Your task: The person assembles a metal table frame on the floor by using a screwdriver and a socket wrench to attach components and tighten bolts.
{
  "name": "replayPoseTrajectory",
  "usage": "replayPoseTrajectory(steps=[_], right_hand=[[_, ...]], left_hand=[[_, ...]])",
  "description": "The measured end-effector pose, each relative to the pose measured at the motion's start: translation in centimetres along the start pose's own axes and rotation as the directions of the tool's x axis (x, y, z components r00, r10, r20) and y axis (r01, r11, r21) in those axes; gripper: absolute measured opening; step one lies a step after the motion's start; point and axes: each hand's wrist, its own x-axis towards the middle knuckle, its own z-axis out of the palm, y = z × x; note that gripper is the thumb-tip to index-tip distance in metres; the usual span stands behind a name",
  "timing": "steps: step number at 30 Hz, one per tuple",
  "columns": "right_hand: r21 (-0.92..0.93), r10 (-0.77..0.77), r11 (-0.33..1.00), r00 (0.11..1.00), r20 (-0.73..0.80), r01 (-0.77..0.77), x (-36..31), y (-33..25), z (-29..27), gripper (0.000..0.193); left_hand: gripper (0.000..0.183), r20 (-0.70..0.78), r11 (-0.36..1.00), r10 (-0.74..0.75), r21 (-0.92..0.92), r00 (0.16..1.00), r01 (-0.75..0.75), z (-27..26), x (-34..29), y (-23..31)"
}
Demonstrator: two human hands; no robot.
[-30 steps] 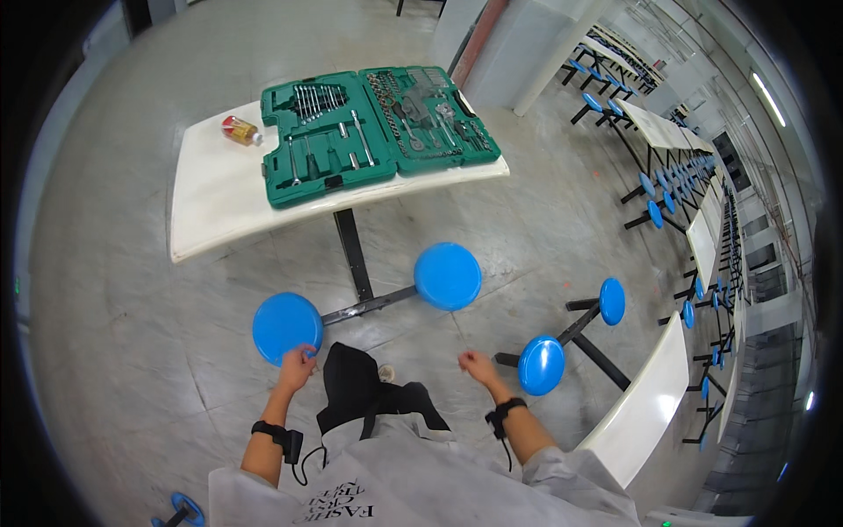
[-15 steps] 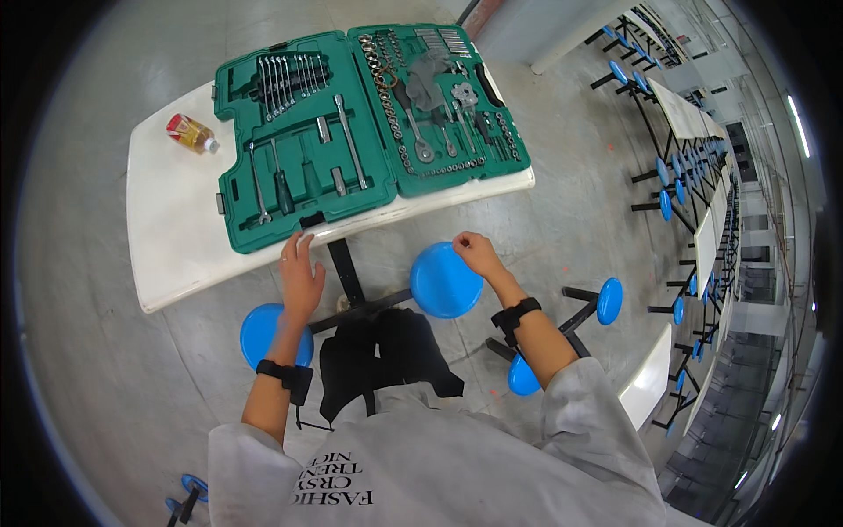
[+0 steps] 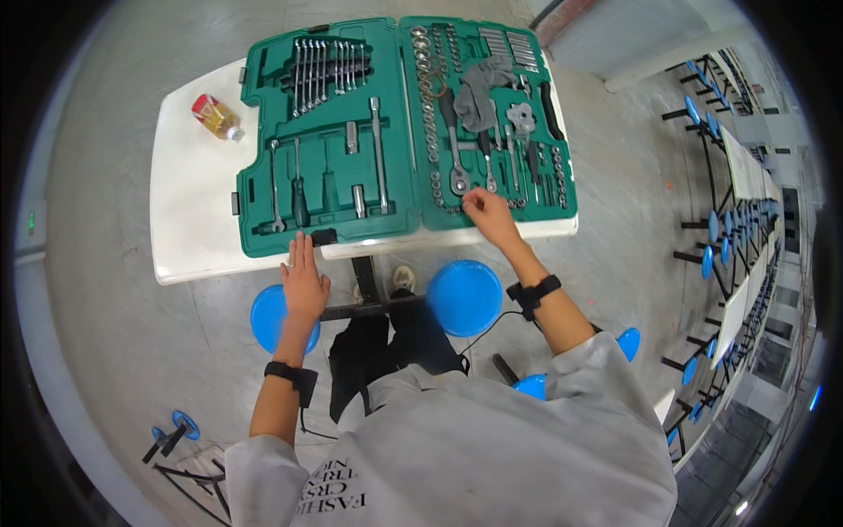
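Note:
A green tool case [image 3: 334, 235] lies opened flat on a white table. My left hand [image 3: 305, 285] is open, its fingers stretched straight toward the case's front edge beside a black latch [image 3: 324, 236]. Over the front edge of the right half is my right hand [image 3: 492, 217], closed, fingers curled together; what they hold, if anything, is hidden. Just beyond its fingertips lies a large ratchet wrench [image 3: 458, 171], with a smaller ratchet [image 3: 488, 167] alongside. The left half holds combination wrenches [image 3: 309, 77], a screwdriver [image 3: 299, 198] and a long metal bar [image 3: 378, 154].
On the table's [image 3: 189, 202] left part a drink bottle [image 3: 217, 118] lies on its side. A grey cloth [image 3: 479, 92] rests over tools in the right half. Blue round stools [image 3: 464, 299] stand at the near side. More tables [image 3: 742, 167] line the right.
My right hand has moved forward from above the blue stool to the front edge of the case. My left hand stays near the case edge, its fingers now straighter and closer together.

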Motion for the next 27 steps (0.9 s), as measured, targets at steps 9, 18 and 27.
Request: replayPoseTrajectory(steps=[9,18,27], right_hand=[[-0.047,0.139,0.986,0.946,-0.293,-0.159,0.6,4.8,-3.8,0.018],[-0.48,0.063,0.837,0.919,-0.389,-0.261,-0.6,9.7,-10.3,0.032],[-0.417,-0.257,0.888,0.961,-0.105,0.192,-0.7,3.9,-3.8,0.028]], left_hand=[[0.081,-0.077,0.991,-0.01,-0.136,0.997,-0.001,-1.2,0.3,0.5],[0.08,-0.115,0.998,-0.02,-0.066,0.993,0.013,-0.7,0.3,1.3],[0.079,-0.071,0.994,-0.093,-0.068,0.993,0.089,-1.2,0.9,1.8]])
